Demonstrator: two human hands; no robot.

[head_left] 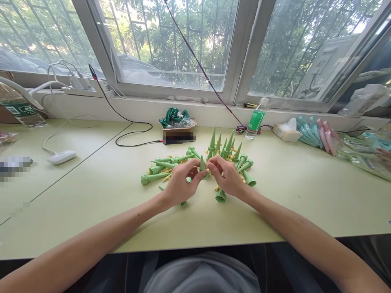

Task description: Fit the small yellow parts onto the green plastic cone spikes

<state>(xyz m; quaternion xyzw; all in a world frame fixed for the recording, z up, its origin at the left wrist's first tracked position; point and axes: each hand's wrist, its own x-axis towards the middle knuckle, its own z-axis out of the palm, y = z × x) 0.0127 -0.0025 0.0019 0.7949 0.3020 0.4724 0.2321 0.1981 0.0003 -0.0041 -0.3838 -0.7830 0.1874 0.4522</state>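
My left hand (183, 183) is closed around a green plastic watering spike (202, 163), its pointed tip upward. Close beside it, my right hand (227, 175) has its thumb and fingers pinched together near the spike. What that pinch holds is hidden or too small to make out. Behind the hands, several green spikes (227, 148) stand upright with small yellow valve pieces (236, 149) on some of them. More green spikes (157, 178) lie on their sides to the left, and others (249, 179) to the right. One wide threaded end (220, 197) faces me below my right hand.
At the back of the pale green table (122, 228) sits a small box (180, 125) with green plastic wrap. A water bottle (255, 120), a tissue pack (287, 131) and pink and teal bundles (314, 134) lie rightward. A white mouse (62, 157) and a black cable (134, 132) are left.
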